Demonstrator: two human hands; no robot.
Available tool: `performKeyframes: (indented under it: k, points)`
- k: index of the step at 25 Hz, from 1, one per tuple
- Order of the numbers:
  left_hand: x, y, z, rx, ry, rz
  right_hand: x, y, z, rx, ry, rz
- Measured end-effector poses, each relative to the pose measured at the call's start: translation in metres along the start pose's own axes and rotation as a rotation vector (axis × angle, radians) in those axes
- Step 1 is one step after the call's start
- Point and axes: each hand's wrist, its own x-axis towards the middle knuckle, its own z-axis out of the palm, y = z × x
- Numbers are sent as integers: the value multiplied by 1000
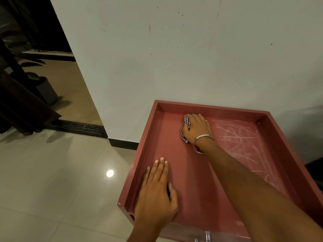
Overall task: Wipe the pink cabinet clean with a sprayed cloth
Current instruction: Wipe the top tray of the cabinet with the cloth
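Right hand (195, 127) presses checked cloth (186, 122) flat near pink cabinet (145, 137) top's far rim, left of centre; smeared patch (241, 140) lies rightward; left hand (155, 193), grip released, braces near-left corner.

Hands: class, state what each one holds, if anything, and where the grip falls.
Right hand presses a checked cloth under its palm; the exact grip is hidden. Left hand holds nothing.

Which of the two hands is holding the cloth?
The right hand, the one with the silver bangle, presses the checked cloth near the tray's far wall. The left hand lies flat and empty.
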Motion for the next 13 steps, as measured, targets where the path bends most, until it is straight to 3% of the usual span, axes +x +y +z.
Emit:
performKeyframes:
  k: [5, 8, 13]
  points:
    - [1, 1, -1, 7, -2, 13, -16, 69, -26, -37, 43, 157]
    - [1, 0, 1, 29, -2, 8, -17, 72, -27, -48, 41, 188]
    - [0, -2, 2, 43, -6, 11, -34, 40, -17, -47, 11, 40]
